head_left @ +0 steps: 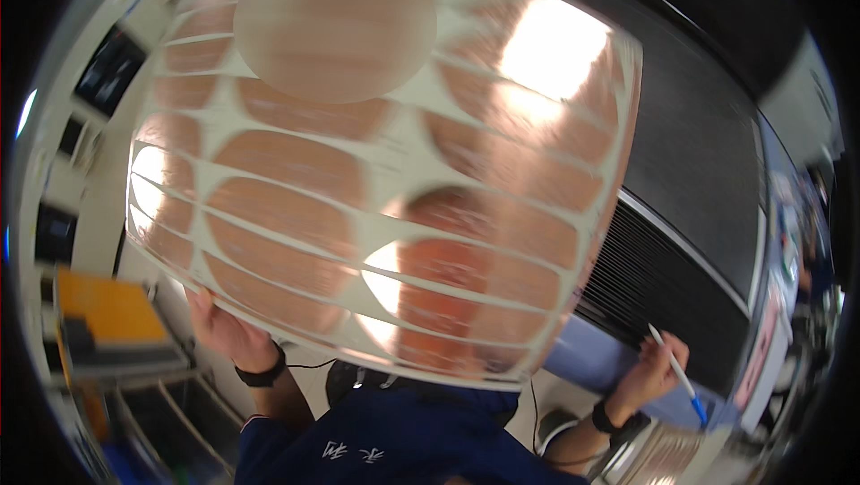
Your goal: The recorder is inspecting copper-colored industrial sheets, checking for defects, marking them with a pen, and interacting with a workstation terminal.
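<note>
A large, shiny copper-coloured panel (287,212) with pale bands dividing it into rounded strips is held up in front of me and fills the middle of the view. My left hand (224,334) grips its lower left edge, with the fingertips showing at the rim and the rest of the grip partly hidden. Off the panel's right side, my right hand (652,370) is closed around a white pen (674,364) with a blue end. The right hand appears apart from the panel. Bright glare and reflections cover parts of its surface, and an oval area at the top is blurred.
To the right runs a wide black belt surface (667,100) with a black ribbed section (640,257) beside it. An orange-yellow board (112,315) stands at the left, above dark partitioned trays (184,418). Dark screens (109,70) line the far left.
</note>
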Tool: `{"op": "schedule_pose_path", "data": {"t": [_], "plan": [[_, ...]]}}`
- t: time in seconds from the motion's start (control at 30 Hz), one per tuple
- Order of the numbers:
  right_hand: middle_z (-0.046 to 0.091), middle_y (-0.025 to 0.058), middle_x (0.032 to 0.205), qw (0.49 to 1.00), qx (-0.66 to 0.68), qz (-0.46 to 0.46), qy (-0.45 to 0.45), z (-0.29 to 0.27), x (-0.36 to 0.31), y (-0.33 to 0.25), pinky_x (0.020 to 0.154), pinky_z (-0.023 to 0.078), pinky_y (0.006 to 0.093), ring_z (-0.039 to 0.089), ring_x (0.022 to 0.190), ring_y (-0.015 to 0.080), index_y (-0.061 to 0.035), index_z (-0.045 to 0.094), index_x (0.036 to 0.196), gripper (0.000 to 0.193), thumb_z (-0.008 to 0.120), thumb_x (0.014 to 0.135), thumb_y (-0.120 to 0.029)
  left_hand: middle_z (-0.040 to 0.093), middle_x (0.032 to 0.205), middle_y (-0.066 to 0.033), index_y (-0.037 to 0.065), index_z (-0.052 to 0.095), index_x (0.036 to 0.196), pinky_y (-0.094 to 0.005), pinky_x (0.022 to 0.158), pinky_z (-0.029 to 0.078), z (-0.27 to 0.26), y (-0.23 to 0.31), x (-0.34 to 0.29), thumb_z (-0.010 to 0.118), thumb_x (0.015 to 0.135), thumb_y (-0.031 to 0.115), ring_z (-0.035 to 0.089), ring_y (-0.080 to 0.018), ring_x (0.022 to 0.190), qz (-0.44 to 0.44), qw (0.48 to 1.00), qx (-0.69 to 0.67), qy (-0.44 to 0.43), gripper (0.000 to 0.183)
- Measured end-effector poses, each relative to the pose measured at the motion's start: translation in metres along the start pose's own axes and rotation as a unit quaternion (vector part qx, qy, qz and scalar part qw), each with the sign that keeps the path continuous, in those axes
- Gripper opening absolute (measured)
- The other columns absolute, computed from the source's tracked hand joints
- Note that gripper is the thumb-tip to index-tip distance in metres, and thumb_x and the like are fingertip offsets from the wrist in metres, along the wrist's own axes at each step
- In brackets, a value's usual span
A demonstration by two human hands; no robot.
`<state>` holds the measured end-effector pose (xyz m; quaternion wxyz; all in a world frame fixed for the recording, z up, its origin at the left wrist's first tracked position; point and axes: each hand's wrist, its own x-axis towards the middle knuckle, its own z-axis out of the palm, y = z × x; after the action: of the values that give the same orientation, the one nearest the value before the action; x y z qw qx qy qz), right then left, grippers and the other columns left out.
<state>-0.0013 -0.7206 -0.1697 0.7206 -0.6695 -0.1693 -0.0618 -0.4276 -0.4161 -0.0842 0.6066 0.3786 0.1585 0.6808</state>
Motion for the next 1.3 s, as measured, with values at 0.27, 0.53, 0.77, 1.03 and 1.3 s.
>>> {"op": "schedule_pose_path", "data": {"t": [0.27,0.53,0.77,1.03,1.3], "plan": [[0.066,0.0111,0.093,0.999,-0.038,-0.005,-0.029,0.016,0.005,-0.012,0.065,0.048,0.0236,0.060,0.075,0.0126,0.0007,0.064,0.104,0.022,0.058,0.106,-0.020,0.066,0.130,-0.0176,-0.004,0.057,0.129,-0.0378,0.106,0.057,-0.198,0.073,-0.038,0.052,0.110,0.023,0.067,-0.0241,0.120,0.087,0.975,0.097,0.180,0.033],[0.065,0.0108,0.089,0.997,-0.068,-0.022,-0.034,0.023,0.004,-0.018,0.064,0.046,0.0236,0.059,0.074,0.0120,0.0011,0.065,0.103,0.023,0.057,0.107,-0.020,0.060,0.130,-0.0145,-0.007,0.049,0.128,-0.0379,0.113,0.052,-0.399,-0.052,-0.093,0.054,0.107,0.006,0.063,-0.0301,0.119,-0.045,0.872,0.180,0.453,0.025],[0.065,0.0086,0.084,0.989,-0.136,-0.045,-0.031,0.014,0.001,-0.018,0.061,0.041,0.0203,0.058,0.072,0.0090,0.0003,0.066,0.103,0.022,0.056,0.108,-0.019,0.060,0.129,-0.0308,-0.011,0.055,0.125,-0.0394,0.094,0.061,-0.357,-0.076,-0.098,0.067,0.100,0.038,0.065,-0.0382,0.117,-0.333,0.750,0.268,0.504,0.056],[0.067,0.0071,0.083,0.988,-0.138,-0.049,-0.042,0.026,0.007,-0.019,0.060,0.040,0.0192,0.057,0.070,0.0072,-0.0006,0.068,0.104,0.023,0.056,0.108,-0.021,0.071,0.120,-0.0182,0.002,0.063,0.131,-0.0469,0.097,0.053,-0.277,-0.095,-0.041,0.077,0.091,0.018,0.066,-0.0390,0.119,0.104,0.502,0.856,-0.064,0.045],[0.064,0.0079,0.080,0.984,-0.166,-0.051,-0.033,0.026,0.008,-0.017,0.058,0.041,0.0203,0.057,0.068,0.0095,0.0003,0.067,0.103,0.023,0.058,0.108,-0.021,0.062,0.141,-0.0164,0.007,0.062,0.135,-0.0468,0.102,0.054,-0.289,-0.126,-0.031,0.059,0.103,0.024,0.056,-0.0375,0.134,-0.127,0.491,0.859,-0.068,0.036]]}}
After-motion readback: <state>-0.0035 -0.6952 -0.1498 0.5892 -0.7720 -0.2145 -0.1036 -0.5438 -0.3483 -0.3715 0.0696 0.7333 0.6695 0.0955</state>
